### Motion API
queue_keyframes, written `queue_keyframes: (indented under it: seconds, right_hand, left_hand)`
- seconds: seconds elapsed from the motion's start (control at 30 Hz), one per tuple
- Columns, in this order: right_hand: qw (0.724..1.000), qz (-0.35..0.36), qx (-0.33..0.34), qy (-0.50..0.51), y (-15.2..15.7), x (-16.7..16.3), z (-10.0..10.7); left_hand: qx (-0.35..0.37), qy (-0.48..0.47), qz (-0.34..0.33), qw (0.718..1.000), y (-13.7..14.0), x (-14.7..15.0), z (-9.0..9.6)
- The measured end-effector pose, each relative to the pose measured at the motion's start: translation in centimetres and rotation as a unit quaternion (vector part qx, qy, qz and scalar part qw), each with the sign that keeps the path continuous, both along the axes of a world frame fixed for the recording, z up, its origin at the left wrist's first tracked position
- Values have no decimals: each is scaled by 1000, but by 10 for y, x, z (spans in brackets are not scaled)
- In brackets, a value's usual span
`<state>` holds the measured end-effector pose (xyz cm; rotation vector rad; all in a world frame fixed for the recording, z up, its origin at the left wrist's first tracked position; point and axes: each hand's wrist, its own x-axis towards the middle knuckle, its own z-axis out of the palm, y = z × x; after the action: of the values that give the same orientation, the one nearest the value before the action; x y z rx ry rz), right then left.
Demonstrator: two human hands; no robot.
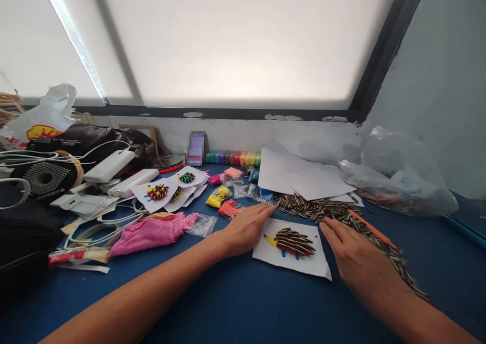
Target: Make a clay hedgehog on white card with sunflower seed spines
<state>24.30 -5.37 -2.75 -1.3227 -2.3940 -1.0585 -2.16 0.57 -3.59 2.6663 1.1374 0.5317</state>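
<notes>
Between my hands lies a white sheet of paper (pixel 266 255) bearing a hedgehog figure (pixel 294 242), with a yellow clay head, red body, blue feet and striped sunflower seeds as spines. My left hand (pixel 248 227) rests at the sheet's upper left edge, fingers stretched out together and holding nothing. On the other side my right hand (pixel 355 250) lies with fingers extended, just right of the sheet and against the pile of sunflower seeds (pixel 311 208). Whether either hand presses on the paper I cannot tell.
Behind the seeds lie blank white sheets (pixel 299 169) and a plastic bag (pixel 410 182). Clay packets (pixel 218 196) sit beyond my left hand. Farther left are finished hedgehog cards (pixel 155 194), a pink cloth (pixel 152 232), white cables and a power bank (pixel 132 182).
</notes>
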Motion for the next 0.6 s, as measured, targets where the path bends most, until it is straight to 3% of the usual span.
queue_keyframes:
  seconds: [0.27,0.4,0.5,0.6]
  right_hand:
    - [998,64,13,20,14,-20,8]
    - [988,123,23,90,-3,-25,8]
    - [960,246,-45,125,-29,-38,4]
    - [930,300,-111,183,-50,-54,-5]
  left_hand:
    - [12,1,-5,1000,-6,3,3]
    - [44,-76,14,996,-1,-2,5]
    - [74,-154,41,984,8,-6,8]
    - [89,-166,56,980,20,-5,7]
